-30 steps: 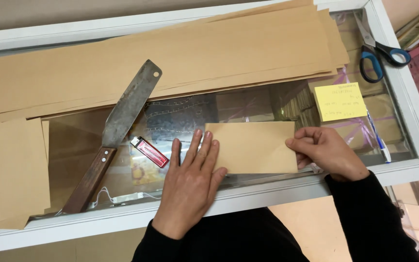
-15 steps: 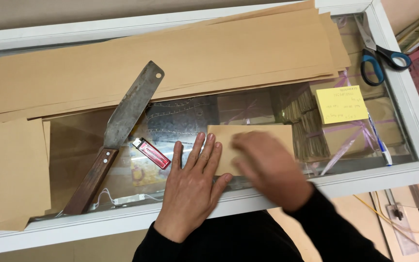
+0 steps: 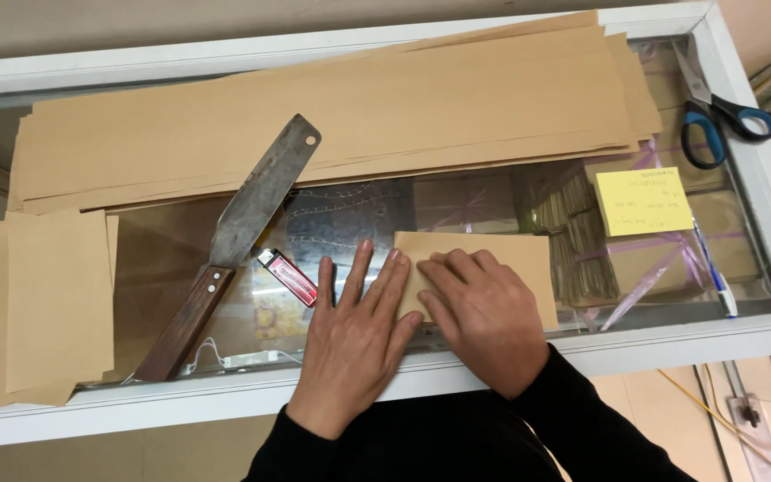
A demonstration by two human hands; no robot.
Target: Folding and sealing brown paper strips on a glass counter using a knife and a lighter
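A folded brown paper sheet (image 3: 519,263) lies on the glass countertop (image 3: 180,268) near its front edge. My left hand (image 3: 354,335) rests flat with fingers spread, its fingertips on the sheet's left edge. My right hand (image 3: 484,312) lies palm down on the left half of the sheet, pressing it against the glass, fingers pointing left beside my left hand. Neither hand grips anything.
A large cleaver (image 3: 229,245) with a wooden handle lies left of my hands, a red lighter (image 3: 287,277) beside it. Long brown paper strips (image 3: 332,116) fill the back. Cut brown pieces (image 3: 37,303) are stacked at left. Yellow sticky notes (image 3: 642,201), a pen (image 3: 714,268) and blue-handled scissors (image 3: 716,112) are at right.
My right hand has slid from the sheet's right end leftward across it and now rests next to my left hand. The left hand has stayed in place.
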